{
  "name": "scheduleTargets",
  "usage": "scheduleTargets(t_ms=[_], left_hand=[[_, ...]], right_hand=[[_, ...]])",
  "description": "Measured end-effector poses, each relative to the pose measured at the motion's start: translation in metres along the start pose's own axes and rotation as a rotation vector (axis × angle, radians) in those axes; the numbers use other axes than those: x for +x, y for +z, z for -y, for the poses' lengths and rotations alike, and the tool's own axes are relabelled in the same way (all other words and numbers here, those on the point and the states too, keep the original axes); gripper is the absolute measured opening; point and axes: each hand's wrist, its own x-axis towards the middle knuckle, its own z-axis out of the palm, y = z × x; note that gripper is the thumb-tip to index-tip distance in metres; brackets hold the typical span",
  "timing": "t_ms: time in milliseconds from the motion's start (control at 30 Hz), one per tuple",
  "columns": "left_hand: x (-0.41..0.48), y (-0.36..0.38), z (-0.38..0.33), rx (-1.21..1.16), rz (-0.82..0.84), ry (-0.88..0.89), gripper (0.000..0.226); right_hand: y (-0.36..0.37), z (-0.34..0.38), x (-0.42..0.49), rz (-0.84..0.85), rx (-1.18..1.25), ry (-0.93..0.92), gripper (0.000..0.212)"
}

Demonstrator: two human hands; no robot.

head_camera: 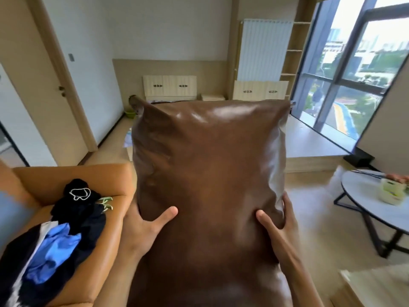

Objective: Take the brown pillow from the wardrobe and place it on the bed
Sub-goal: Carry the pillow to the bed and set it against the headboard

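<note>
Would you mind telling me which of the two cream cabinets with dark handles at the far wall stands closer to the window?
The right-hand cream cabinet, below the white ribbed panel. The other cream cabinet sits further left, nearer the door, above the brown pillow's left corner.

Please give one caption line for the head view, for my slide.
Both hands, left and right, carry the brown pillow upright through the room.

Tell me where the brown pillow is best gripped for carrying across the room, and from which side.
Grip the brown pillow on its two long side edges, low down, one hand from each side. The left hand and right hand hold it that way now, thumbs pressed into the front face. It stands tall, wide and smooth, so a two-sided squeeze likely controls it better than one corner.
</note>
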Motion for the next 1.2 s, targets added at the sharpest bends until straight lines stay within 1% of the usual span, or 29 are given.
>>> scheduleTargets(t_ms=[67,167,300,367,467,600,633,667,767,800,833,900,933,1100,1200], left_hand=[[0.043,0.007,0.013,0.004,-0.05,-0.03,0.112],[0.105,0.022,0.033,0.015,-0.094,-0.064,0.116],[0.206,0.052,0.061,-0.006,-0.108,-0.098,0.099],[0.26,0.061,0.073,-0.007,-0.094,-0.102,0.096],[0.337,0.074,0.078,-0.017,-0.087,-0.126,0.103],[0.436,0.09,0.085,-0.046,-0.092,-0.149,0.11],[0.459,0.093,0.089,-0.059,-0.1,-0.148,0.109],[0.48,0.097,0.094,-0.064,-0.106,-0.149,0.107],[0.548,0.107,0.116,-0.067,-0.119,-0.192,0.101],[0.569,0.111,0.121,-0.059,-0.128,-0.205,0.097],[0.592,0.115,0.127,-0.054,-0.139,-0.219,0.094],[0.646,0.124,0.142,-0.058,-0.172,-0.238,0.099],[0.665,0.127,0.144,-0.055,-0.18,-0.235,0.103],[0.785,0.137,0.153,-0.042,-0.276,-0.248,0.106],[0.847,0.135,0.167,-0.027,-0.337,-0.243,0.112]], right_hand=[[0.024,-0.007,0.051,0.056,0.032,0.035,0.096],[0.06,-0.025,0.121,0.132,0.059,0.071,0.098],[0.12,-0.057,0.22,0.15,0.048,0.095,0.106],[0.149,-0.071,0.269,0.154,0.024,0.106,0.108],[0.19,-0.083,0.34,0.149,-0.023,0.127,0.102],[0.245,-0.097,0.433,0.124,-0.003,0.128,0.08],[0.259,-0.101,0.454,0.121,0.002,0.141,0.078],[0.272,-0.106,0.474,0.12,0.003,0.149,0.08],[0.317,-0.129,0.538,0.16,0.034,0.173,0.097],[0.332,-0.136,0.557,0.172,0.029,0.169,0.094],[0.35,-0.144,0.579,0.183,0.026,0.165,0.086],[0.39,-0.162,0.63,0.222,0.026,0.164,0.072],[0.403,-0.167,0.649,0.224,0.03,0.156,0.069],[0.49,-0.18,0.768,0.319,0.035,0.16,0.073],[0.545,-0.186,0.832,0.402,0.045,0.16,0.076]])
